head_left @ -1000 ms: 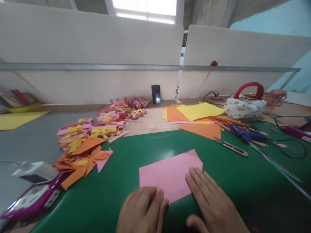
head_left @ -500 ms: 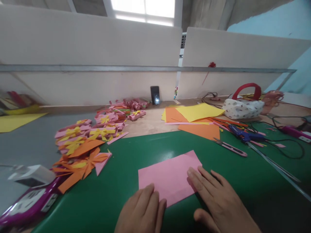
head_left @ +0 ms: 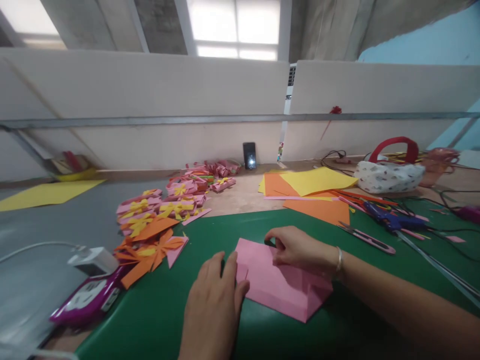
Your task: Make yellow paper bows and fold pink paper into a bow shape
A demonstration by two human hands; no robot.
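**Folding the pink sheet: hold one side down, crease with the other**

Working from the left of the frame, the purple device (head_left: 88, 300) and its white plug (head_left: 93, 260) are lying at the lower left, off the green mat (head_left: 180, 300), with the pile of orange and pink paper bows (head_left: 157, 225) just above them.

Your left hand (head_left: 215, 305) is resting palm down at the lower centre, fingers spread flat, with the fingertips pressing the left edge of the pink paper (head_left: 285, 285). Keep that pressure even, so the sheet is not sliding on the mat while the other hand is working. Line the edges up first, and only then run the crease.

The pink paper is lying just right of centre on the mat, between your two hands, its lower right corner pointing toward the bottom edge. Your right hand (head_left: 298, 247) is reaching in from the right, fingers curled and pinching the paper's upper edge, seemingly where a flap is being turned over.

Further right, the pink-handled scissors (head_left: 367, 237) and blue glue gun (head_left: 393, 220) are lying well apart from both hands, below the stacked orange and yellow sheets (head_left: 307, 185).
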